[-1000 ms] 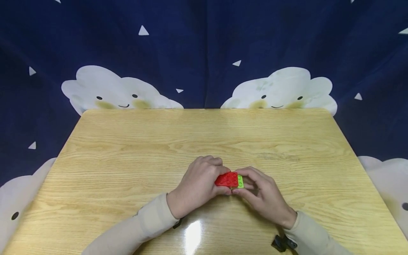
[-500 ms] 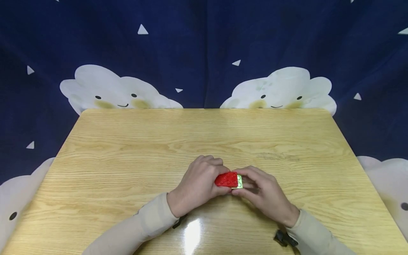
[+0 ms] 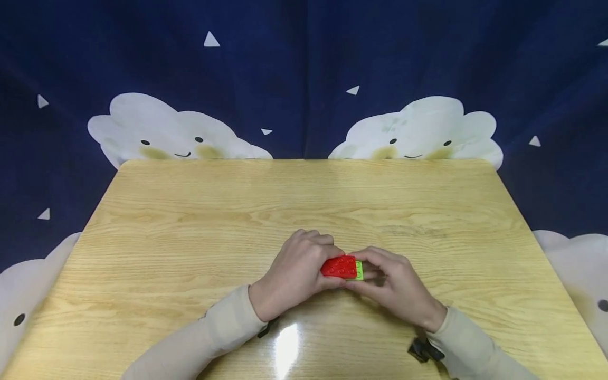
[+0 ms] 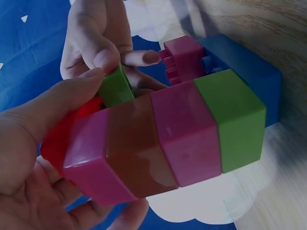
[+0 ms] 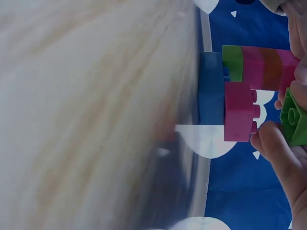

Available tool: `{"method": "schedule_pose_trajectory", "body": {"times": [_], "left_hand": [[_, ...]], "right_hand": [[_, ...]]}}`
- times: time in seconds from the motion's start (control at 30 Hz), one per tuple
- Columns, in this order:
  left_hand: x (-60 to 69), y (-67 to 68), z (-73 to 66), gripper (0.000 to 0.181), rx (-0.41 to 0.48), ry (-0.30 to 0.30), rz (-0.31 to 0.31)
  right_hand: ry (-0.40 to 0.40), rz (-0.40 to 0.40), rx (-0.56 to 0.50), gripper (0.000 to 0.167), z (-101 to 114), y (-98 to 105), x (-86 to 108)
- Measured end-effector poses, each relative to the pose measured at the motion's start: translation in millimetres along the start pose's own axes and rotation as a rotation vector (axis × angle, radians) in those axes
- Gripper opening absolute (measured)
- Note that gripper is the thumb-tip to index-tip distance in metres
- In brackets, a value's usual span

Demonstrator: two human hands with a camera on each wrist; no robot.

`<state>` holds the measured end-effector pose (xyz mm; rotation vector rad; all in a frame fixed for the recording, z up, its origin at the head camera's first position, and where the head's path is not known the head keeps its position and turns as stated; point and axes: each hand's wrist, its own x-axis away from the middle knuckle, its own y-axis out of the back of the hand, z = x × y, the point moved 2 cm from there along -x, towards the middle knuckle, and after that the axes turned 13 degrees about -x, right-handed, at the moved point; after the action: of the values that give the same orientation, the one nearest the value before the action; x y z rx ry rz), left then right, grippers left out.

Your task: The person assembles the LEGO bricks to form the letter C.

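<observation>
My left hand (image 3: 299,274) grips a red toy building brick (image 3: 339,266) at the top of a brick tower. Below the red brick, the left wrist view shows a pink brick (image 4: 93,153), a brown brick (image 4: 139,141), another pink brick (image 4: 184,132) and a green brick (image 4: 235,120), stacked in one column. The column stands on a blue brick (image 4: 252,76), which also bears a separate pink brick (image 4: 184,55) with bare studs. My right hand (image 3: 399,287) pinches a small green brick (image 5: 293,117) under the red brick's overhanging end. Whether those two are joined is hidden.
The wooden table (image 3: 214,211) spreads around both hands. A dark blue curtain (image 3: 304,63) printed with white clouds hangs behind its far edge. Dark wrist camera mounts (image 3: 424,350) sit under the sleeves, close to the tabletop.
Both hands keep their places on the bricks. The right wrist and forearm have shifted slightly outward; the head view has tilted a little.
</observation>
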<state>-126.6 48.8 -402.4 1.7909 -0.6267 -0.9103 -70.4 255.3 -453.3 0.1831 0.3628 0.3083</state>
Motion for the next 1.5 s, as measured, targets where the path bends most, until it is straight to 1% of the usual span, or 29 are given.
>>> {"method": "schedule_pose_trajectory", "body": {"times": [0.17, 0.37, 0.6, 0.67, 0.77, 0.87, 0.97, 1.07, 1.2, 1.27, 1.37, 1.5], "left_hand": [[0.7, 1.8, -1.4, 0.038, -0.021, 0.026, 0.012], [2.6, 3.6, -3.8, 0.043, -0.090, 0.060, 0.025], [1.8, 4.2, -7.0, 0.045, -0.170, 0.056, 0.031], [1.5, 3.8, -7.5, 0.044, -0.177, 0.054, 0.029], [1.6, 3.0, -7.1, 0.045, -0.163, 0.052, 0.019], [2.6, 1.8, -6.1, 0.047, -0.130, 0.048, 0.000], [3.2, 0.8, -5.3, 0.050, -0.097, 0.045, -0.020], [3.9, 0.3, -4.7, 0.054, -0.086, 0.048, -0.028], [5.2, 0.2, -4.6, 0.056, -0.087, 0.060, -0.023], [6.0, 0.1, -4.7, 0.057, -0.087, 0.065, -0.022], [6.5, -0.2, -4.4, 0.057, -0.081, 0.068, -0.028], [6.7, 0.0, -3.9, 0.057, -0.074, 0.069, -0.033]], "right_hand": [[-0.043, -0.003, -0.059, 0.038, -1.9, -0.8, 1.8], [-0.049, -0.046, -0.121, 0.042, -6.3, -4.5, 4.9], [-0.056, -0.086, -0.147, 0.044, -7.8, -5.2, 6.4], [-0.059, -0.082, -0.158, 0.044, -7.4, -4.1, 6.2], [-0.056, -0.067, -0.175, 0.044, -6.5, -2.5, 5.3], [-0.048, -0.052, -0.154, 0.046, -5.2, -2.0, 3.9], [-0.036, -0.058, -0.062, 0.048, -3.2, -2.6, 2.6], [-0.026, -0.073, 0.034, 0.049, -1.1, -4.5, 1.0], [-0.004, -0.080, 0.108, 0.047, 0.6, -6.5, 0.7], [0.007, -0.074, 0.115, 0.045, 0.8, -6.9, 0.8], [0.005, -0.067, 0.083, 0.043, -0.1, -6.6, 0.4], [-0.031, -0.065, 0.030, 0.041, -1.8, -6.0, -0.4]]}}
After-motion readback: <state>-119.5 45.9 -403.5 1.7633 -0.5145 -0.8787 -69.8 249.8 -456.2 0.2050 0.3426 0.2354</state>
